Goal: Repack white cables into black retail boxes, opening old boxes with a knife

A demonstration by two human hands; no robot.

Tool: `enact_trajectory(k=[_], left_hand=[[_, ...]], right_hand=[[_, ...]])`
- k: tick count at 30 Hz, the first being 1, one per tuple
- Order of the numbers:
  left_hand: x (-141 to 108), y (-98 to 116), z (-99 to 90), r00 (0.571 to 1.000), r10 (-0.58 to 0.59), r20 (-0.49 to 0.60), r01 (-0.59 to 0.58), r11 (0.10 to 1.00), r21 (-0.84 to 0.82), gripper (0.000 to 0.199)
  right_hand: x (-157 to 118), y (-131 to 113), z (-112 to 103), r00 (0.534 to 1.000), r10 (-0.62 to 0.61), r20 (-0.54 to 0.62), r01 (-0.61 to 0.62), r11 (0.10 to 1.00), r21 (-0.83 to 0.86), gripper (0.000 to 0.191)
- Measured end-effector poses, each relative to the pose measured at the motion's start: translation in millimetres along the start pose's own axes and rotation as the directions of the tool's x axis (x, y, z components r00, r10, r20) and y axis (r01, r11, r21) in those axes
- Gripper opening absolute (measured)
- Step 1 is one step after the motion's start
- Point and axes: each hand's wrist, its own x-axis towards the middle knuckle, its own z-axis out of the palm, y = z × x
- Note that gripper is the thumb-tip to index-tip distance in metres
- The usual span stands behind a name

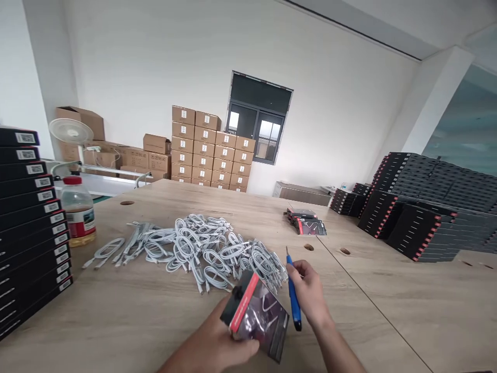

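Observation:
My left hand (229, 344) grips a small dark retail package (267, 316) with a red stripe and a picture of a white cable; it is tilted above the table's near side. My right hand (308, 290) pinches a blue screwdriver-like tool (294, 298), its thin metal tip pointing up and away and its dark end toward me. Just beyond the package lies a wide pile of coiled white cables (212, 246). Farther back on the table, a few similar flat packages (310, 226) lie stacked on one another.
Tall stacks of black boxes stand at the left (31, 233) and right (411, 228). A red-capped bottle (80, 212) is beside the left stack. The wooden table (373, 321) has round holes and a seam. Cartons (204, 150) and a fan (71, 131) are behind.

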Motion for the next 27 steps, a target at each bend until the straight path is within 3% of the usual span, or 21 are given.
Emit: enact_trajectory(k=[2, 6, 10, 12, 15, 18, 20, 22, 27], left_hand=[[6, -7, -4.6, 0.999, -0.015, -0.045, 0.008, 0.989, -0.151, 0.043], [17, -12, -17.5, 0.977, 0.008, -0.212, -0.094, 0.914, -0.394, 0.046], [20, -5, -26.5, 0.944, -0.003, -0.329, -0.171, 0.85, -0.498, 0.045], [20, -2, -30.9, 0.934, -0.033, -0.356, -0.177, 0.822, -0.541, 0.047], [20, 0, -37.2, 0.939, -0.113, -0.325, -0.109, 0.798, -0.592, 0.049], [19, 3, -39.4, 0.954, -0.162, -0.252, -0.027, 0.791, -0.611, 0.05], [18, 6, -38.2, 0.964, -0.168, -0.208, 0.011, 0.802, -0.597, 0.048], [18, 7, -35.7, 0.974, -0.159, -0.159, 0.038, 0.812, -0.583, 0.047], [17, 4, -31.0, 0.985, -0.139, -0.098, 0.065, 0.843, -0.534, 0.05]], right_hand=[[7, 2, -10, 1.0, 0.007, 0.021, -0.007, 1.0, -0.007, 0.06], [5, -2, -16, 0.99, -0.008, 0.143, 0.011, 1.0, -0.021, 0.059], [-1, -13, -17, 0.932, -0.015, 0.363, -0.002, 0.999, 0.047, 0.055], [-4, -18, -22, 0.854, 0.024, 0.52, -0.081, 0.993, 0.087, 0.053], [-8, -22, -32, 0.701, 0.043, 0.711, -0.176, 0.978, 0.114, 0.055], [-13, -23, -36, 0.559, 0.058, 0.827, -0.201, 0.977, 0.068, 0.056], [-18, -24, -35, 0.502, 0.085, 0.861, -0.178, 0.984, 0.007, 0.053], [-21, -28, -32, 0.512, 0.105, 0.853, -0.136, 0.99, -0.04, 0.047], [-25, -38, -29, 0.604, 0.092, 0.792, -0.006, 0.994, -0.111, 0.036]])
